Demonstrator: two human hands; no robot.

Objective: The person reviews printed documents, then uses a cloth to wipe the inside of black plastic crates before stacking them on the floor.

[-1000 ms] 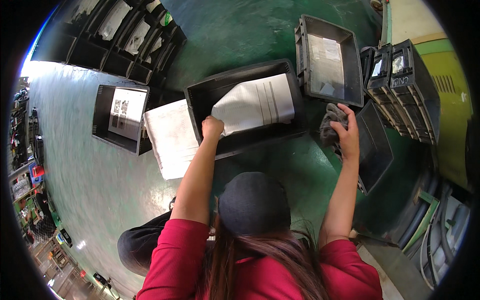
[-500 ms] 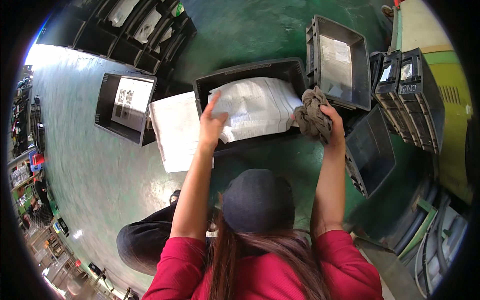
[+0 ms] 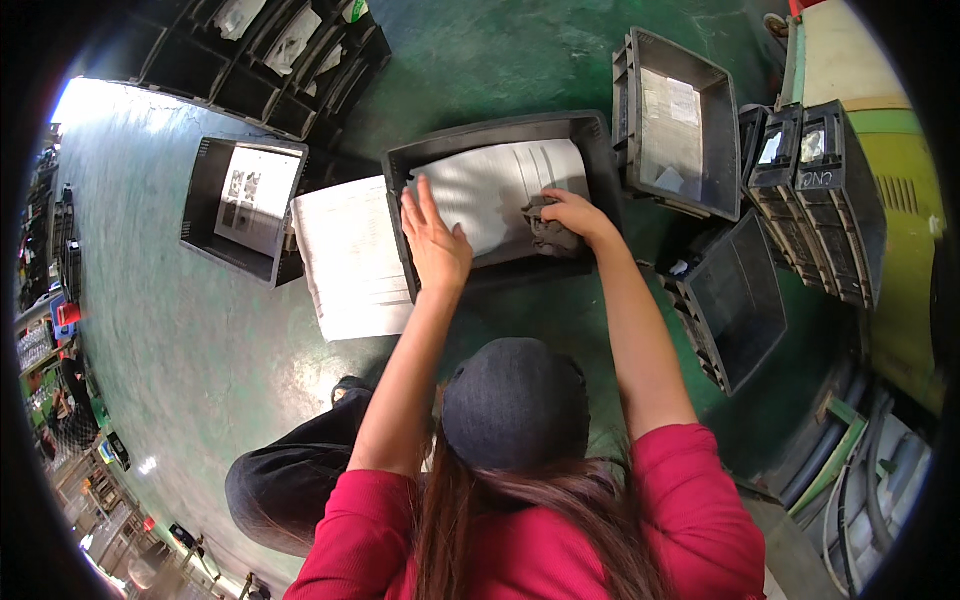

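Person, seen from above: red top (image 3: 560, 540), sleeves pushed up near the elbows, forearms bare from there to each hand. Dark grey knit cap (image 3: 515, 400), rounded, no visible markings. Long brown hair (image 3: 500, 530) falls from under the cap over the red back. Black trousers (image 3: 290, 480). Left hand (image 3: 435, 240) and right hand (image 3: 575, 212): no gloves.

The right hand (image 3: 573, 212) covers part of the grey cloth (image 3: 548, 234). The print on the white sheet (image 3: 495, 190) is too small to read. The top-left crates (image 3: 250, 40) are cut off.
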